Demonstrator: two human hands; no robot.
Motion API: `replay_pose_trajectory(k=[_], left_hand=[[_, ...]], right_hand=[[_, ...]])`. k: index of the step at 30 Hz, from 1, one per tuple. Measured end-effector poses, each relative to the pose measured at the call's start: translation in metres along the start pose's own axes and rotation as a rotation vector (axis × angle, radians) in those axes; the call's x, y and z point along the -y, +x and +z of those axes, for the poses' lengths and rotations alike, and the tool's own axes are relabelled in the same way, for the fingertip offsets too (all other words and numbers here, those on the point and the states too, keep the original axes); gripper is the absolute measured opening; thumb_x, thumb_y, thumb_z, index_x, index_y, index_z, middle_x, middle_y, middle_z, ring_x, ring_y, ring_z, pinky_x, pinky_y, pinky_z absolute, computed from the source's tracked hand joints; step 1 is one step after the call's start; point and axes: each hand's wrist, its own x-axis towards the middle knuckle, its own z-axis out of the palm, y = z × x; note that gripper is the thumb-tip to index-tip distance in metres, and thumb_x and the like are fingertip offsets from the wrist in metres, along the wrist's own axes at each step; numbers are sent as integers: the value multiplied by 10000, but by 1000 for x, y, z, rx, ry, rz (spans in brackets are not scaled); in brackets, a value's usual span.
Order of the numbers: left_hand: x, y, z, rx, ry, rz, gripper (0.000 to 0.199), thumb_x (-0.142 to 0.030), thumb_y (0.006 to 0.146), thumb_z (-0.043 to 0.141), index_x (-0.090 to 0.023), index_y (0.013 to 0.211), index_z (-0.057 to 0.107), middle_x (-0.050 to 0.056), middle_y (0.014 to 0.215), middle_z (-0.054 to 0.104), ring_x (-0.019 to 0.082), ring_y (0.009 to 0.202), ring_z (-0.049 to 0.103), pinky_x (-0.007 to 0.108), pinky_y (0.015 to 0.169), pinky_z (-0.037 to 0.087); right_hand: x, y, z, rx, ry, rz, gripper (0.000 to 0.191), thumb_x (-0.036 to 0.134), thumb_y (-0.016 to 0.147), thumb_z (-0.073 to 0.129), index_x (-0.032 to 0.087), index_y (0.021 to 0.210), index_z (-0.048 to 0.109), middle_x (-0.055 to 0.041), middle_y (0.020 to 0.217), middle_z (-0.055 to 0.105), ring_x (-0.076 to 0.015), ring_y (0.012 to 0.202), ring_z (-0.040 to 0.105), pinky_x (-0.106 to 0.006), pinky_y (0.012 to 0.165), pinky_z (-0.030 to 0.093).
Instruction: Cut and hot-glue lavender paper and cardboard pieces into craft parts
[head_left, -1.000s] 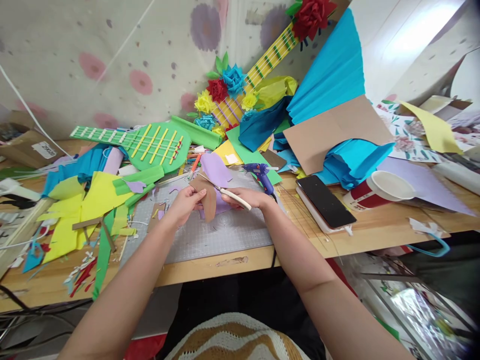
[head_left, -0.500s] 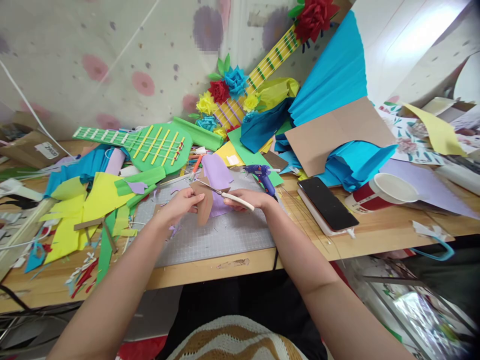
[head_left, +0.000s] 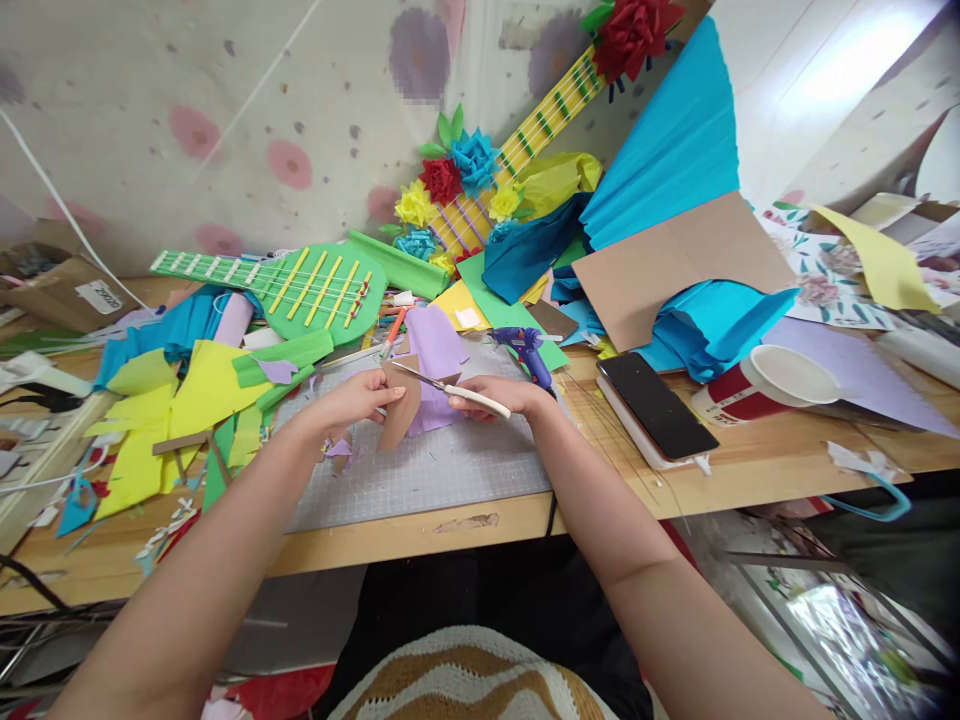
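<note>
My left hand pinches a small piece of brown cardboard by its left edge, above the mat. In my right hand is a pair of scissors with white handles. Their blades point left and lie across the cardboard's upper part; how far apart the blades are is hard to make out. Beneath and behind both hands lies a strip of purple crepe paper on the grey cutting mat. Purple scraps are scattered close to my left hand.
A blue glue gun lies right of the purple paper. Farther right are a phone and a paper cup. Behind stand a green paper guitar and a flowered yellow one. Yellow paper covers the left side.
My left forearm and wrist have shifted slightly left, and the cardboard has turned a little in the fingers. The scissors stay in nearly the same place.
</note>
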Motion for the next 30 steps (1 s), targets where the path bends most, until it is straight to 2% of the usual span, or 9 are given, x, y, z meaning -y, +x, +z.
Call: replay_pose_trajectory(k=[9,15,21,23,26,30], left_hand=[[-5,-1,-5,-3,42,22,359,-457,543,730,-171,724,611,47,755,646,197,703,605,262,543,459],[-7,-3,-8,33,61,49,336,-460,603,695,-189,787,619,42,794,636,181,718,592,247,544,455],[-3,-3,-12,49,15,54,335,-466,594,708,-192,775,643,32,760,635,157,663,572,220,518,426],[2,-1,-12,-2,-4,40,336,-473,576,719,-186,739,657,30,722,634,143,629,555,214,514,406],[9,1,-9,-168,-60,18,365,-496,553,725,-177,724,678,24,686,634,124,590,525,212,516,374],[9,0,1,-297,-96,43,401,-523,557,708,-181,766,697,13,676,633,118,544,486,221,486,315]], right_hand=[[2,-1,-1,3,27,34,561,699,637,569,177,627,362,85,483,353,-23,413,300,-171,384,231],[-1,-1,-2,5,15,31,536,667,661,577,175,627,368,83,481,366,-24,406,300,-172,378,228],[0,-1,-2,23,24,-12,509,648,695,563,178,646,372,90,476,348,-26,402,290,-176,377,217],[1,-1,-1,22,8,-15,519,667,695,546,180,652,372,92,471,341,-28,397,292,-181,377,222],[2,-1,2,-7,-27,-27,530,697,710,497,184,677,369,87,488,347,-36,406,311,-188,384,244],[4,-5,3,6,-113,-114,543,728,730,423,190,708,352,76,540,339,-46,452,313,-194,406,260]])
